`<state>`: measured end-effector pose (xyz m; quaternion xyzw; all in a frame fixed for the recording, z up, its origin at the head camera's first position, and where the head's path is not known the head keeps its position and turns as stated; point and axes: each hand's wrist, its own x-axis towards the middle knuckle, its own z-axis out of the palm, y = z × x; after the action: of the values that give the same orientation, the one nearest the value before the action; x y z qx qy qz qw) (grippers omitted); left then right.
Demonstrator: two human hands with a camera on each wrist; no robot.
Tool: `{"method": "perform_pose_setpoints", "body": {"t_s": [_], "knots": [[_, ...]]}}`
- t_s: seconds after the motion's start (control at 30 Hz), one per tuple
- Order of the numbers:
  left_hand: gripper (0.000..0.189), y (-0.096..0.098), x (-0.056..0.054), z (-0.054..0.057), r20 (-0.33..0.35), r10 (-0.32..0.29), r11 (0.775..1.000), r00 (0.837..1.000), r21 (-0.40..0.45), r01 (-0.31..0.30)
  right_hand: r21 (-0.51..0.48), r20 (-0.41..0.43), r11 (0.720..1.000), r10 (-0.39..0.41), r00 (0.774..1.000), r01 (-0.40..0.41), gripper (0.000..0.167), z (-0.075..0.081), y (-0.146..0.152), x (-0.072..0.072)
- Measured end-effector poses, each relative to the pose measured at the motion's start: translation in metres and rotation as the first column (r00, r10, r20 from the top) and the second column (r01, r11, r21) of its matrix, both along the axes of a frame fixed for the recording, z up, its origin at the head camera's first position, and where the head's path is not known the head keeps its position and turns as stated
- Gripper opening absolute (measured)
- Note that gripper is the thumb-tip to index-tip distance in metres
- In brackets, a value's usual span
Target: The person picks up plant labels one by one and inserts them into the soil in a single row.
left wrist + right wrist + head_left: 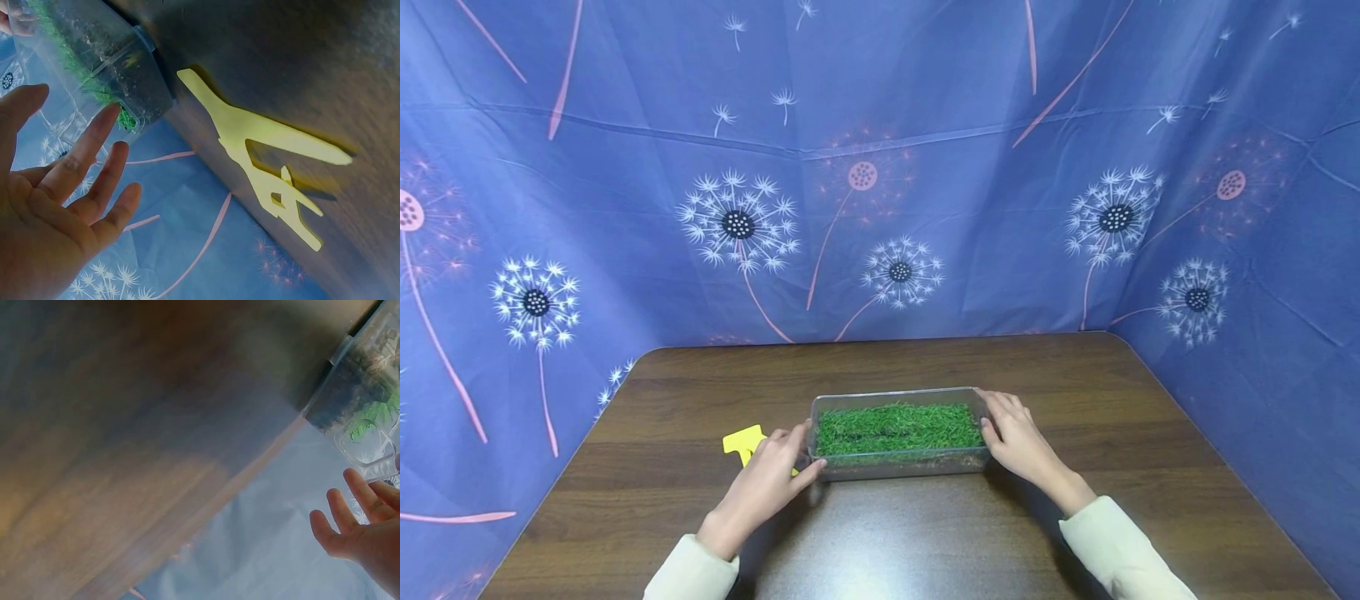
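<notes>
A clear rectangular plastic box (902,468) is sitting on the brown wood-grain bench (917,533), holding short bright-green grass (895,429) over dark soil. At its left end the left hand (767,471) is resting, fingers spread and loosely extended; at its right end the right hand (1018,437) is touching the rim, fingers uncurled. Beyond the left hand, a flat, branching yellow piece (234,134) is lying on the bench. Blue dandelion-print cloth (985,208) is hanging behind.
</notes>
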<state>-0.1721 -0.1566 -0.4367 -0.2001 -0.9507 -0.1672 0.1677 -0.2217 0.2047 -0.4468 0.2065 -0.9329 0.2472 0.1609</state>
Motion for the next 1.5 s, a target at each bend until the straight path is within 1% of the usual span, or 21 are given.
{"method": "perform_pose_setpoints", "body": {"t_s": [0.13, 0.27, 0.33, 0.53, 0.7, 0.97, 1.17, 1.33, 1.5], "knots": [[0.057, -0.001, 0.0, 0.001, -0.014, -0.006, 1.0, 1.0, -0.01, 0.006, 0.012, -0.007, 1.0, 0.005, 1.0, -0.005, 0.046, 0.0, 0.0, 0.001], [0.057, -0.002, 0.001, 0.003, 0.018, -0.01, 1.0, 1.0, 0.002, 0.01, 0.015, -0.021, 1.0, 0.015, 1.0, -0.015, 0.046, -0.001, 0.001, 0.001], [0.056, -0.002, 0.001, 0.003, 0.023, -0.012, 1.0, 1.0, 0.002, 0.012, 0.018, -0.027, 1.0, 0.019, 0.999, -0.018, 0.046, -0.001, 0.002, 0.001], [0.057, -0.003, 0.001, 0.005, -0.015, -0.03, 1.0, 0.999, -0.01, 0.029, 0.026, -0.042, 0.999, 0.025, 0.999, -0.024, 0.045, -0.001, 0.003, 0.0], [0.056, -0.004, -0.001, 0.007, -0.007, -0.043, 0.999, 0.999, -0.006, 0.043, 0.022, -0.042, 0.999, 0.029, 0.999, -0.028, 0.042, -0.002, 0.004, 0.0], [0.05, -0.01, -0.004, 0.01, -0.025, -0.07, 0.998, 0.997, 0.003, 0.07, 0.03, -0.081, 0.999, 0.037, 0.996, -0.034, 0.039, -0.003, 0.005, -0.003], [0.041, -0.018, -0.007, 0.013, -0.024, -0.059, 0.998, 0.998, -0.009, 0.059, 0.038, -0.076, 0.999, 0.032, 0.997, -0.03, 0.039, -0.003, 0.004, -0.004], [0.034, -0.028, -0.011, 0.008, -0.018, -0.037, 0.998, 0.999, -0.048, 0.036, 0.03, -0.079, 0.999, 0.031, 0.996, -0.029, 0.04, -0.003, 0.004, -0.005], [0.033, -0.037, -0.012, 0.003, 0.02, -0.007, 0.995, 1.0, -0.098, 0.009, 0.031, -0.058, 0.999, 0.026, 0.998, -0.024, 0.04, -0.003, 0.003, -0.005]]}}
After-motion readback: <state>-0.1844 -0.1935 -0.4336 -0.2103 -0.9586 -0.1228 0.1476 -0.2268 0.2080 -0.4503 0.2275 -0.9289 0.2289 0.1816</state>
